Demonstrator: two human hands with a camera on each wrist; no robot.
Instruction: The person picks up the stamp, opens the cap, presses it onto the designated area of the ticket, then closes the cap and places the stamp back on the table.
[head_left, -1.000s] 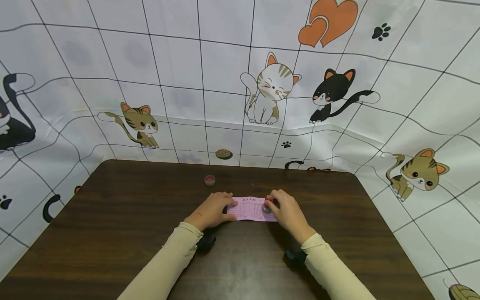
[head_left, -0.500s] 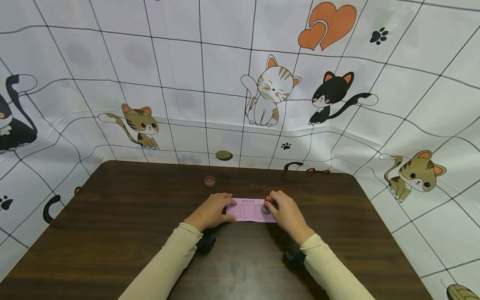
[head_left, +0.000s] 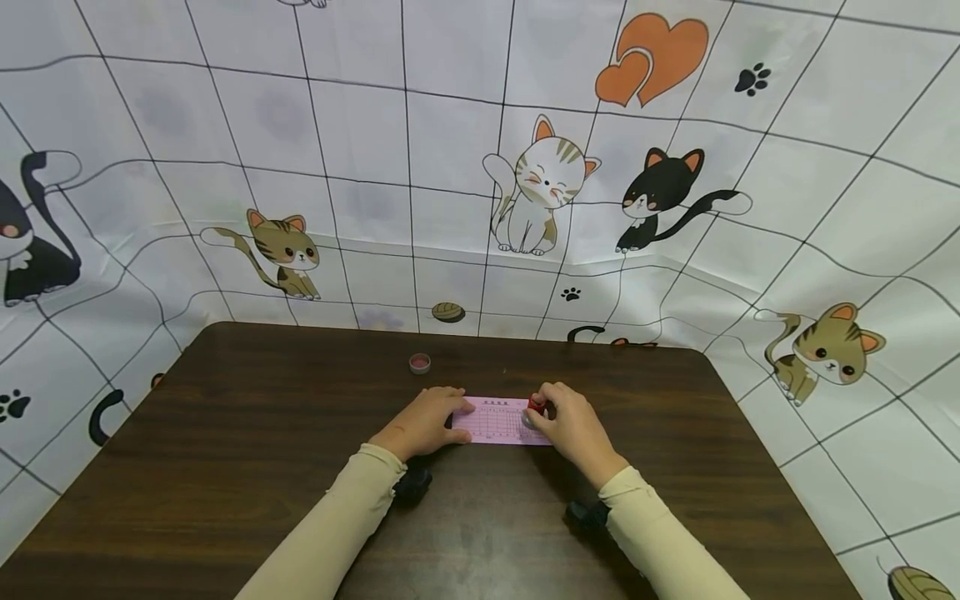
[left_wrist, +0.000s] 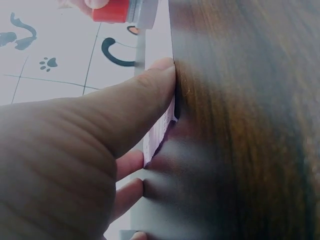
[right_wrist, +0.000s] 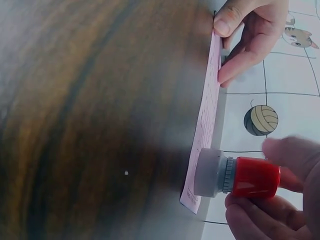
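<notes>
A pink printed slip (head_left: 495,421), ruled like a form, lies flat on the dark wooden table. Over its left end my left hand (head_left: 429,421) presses down, thumb on the near edge and fingertips toward the far edge. At the slip's right end my right hand (head_left: 576,429) holds a stamp (right_wrist: 255,177) with a red handle and a grey round base. The base sits upright against the paper in the right wrist view, its stamping face hidden. There the thumb is at the top of the red handle and the other fingers at its side.
A small round grey cap or dish (head_left: 420,362), reddish inside, stands behind the slip, toward the table's (head_left: 247,467) back edge. A white cloth backdrop (head_left: 360,208) with printed cats rises behind and beside the table. Dark devices sit under both wrists.
My right fingers have shifted on the stamp, so more of its red handle shows. The slip's near edge looks flatter. The left hand stays in place; the head view tilts slightly up.
</notes>
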